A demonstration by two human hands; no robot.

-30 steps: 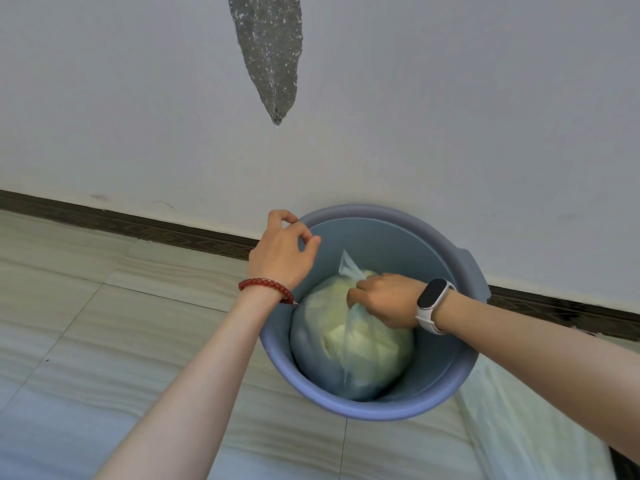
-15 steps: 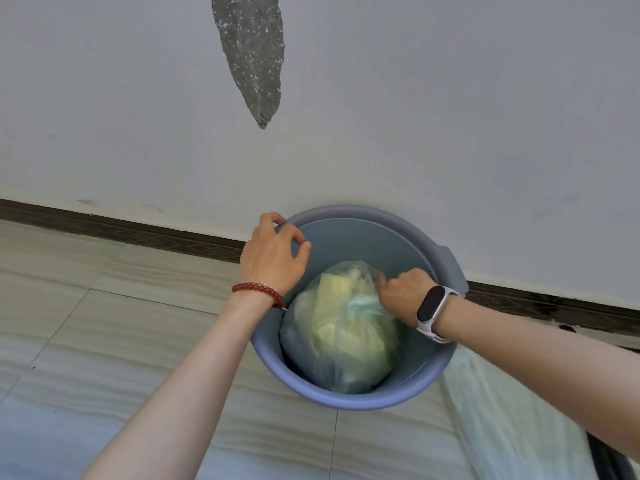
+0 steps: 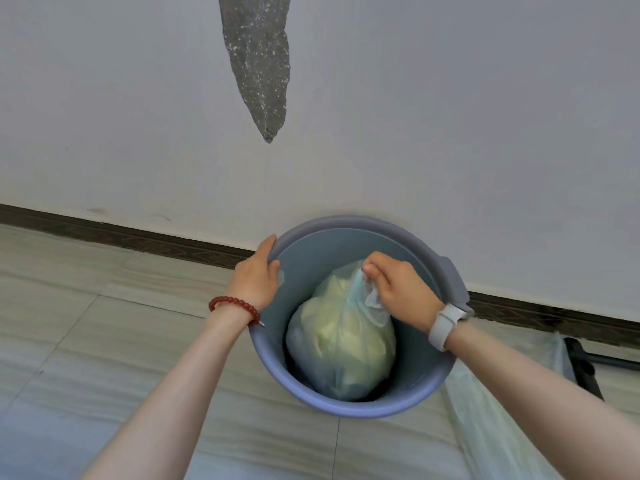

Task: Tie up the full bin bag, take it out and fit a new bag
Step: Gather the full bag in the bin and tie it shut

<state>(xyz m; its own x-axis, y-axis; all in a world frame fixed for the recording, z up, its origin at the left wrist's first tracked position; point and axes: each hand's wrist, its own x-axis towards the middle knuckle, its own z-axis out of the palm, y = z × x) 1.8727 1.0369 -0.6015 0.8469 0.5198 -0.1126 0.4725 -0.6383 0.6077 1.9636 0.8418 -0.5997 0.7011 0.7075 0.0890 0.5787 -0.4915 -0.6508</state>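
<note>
— How does the bin bag (image 3: 341, 344) look?
— Thin, translucent, bulging with yellowish content, inside the round blue-grey plastic bin (image 3: 446, 271). The right hand (image 3: 398, 292) pinches its gathered neck; the left hand (image 3: 254, 282) grips the bin's rim.

We cannot see the base of the bin (image 3: 349, 408), since the full bag (image 3: 341, 355) fills it. The fingers (image 3: 375, 268) of the right hand (image 3: 401, 292) hide the bag's gathered neck, so we cannot tell whether it is knotted. Right of the bin, a pale plastic sheet (image 3: 502, 420) runs off the bottom edge, and a dark object (image 3: 585, 368) is cut by the right edge; we cannot tell what it is. Above the bin, the grey wall patch (image 3: 258, 60) is cut by the top edge.
</note>
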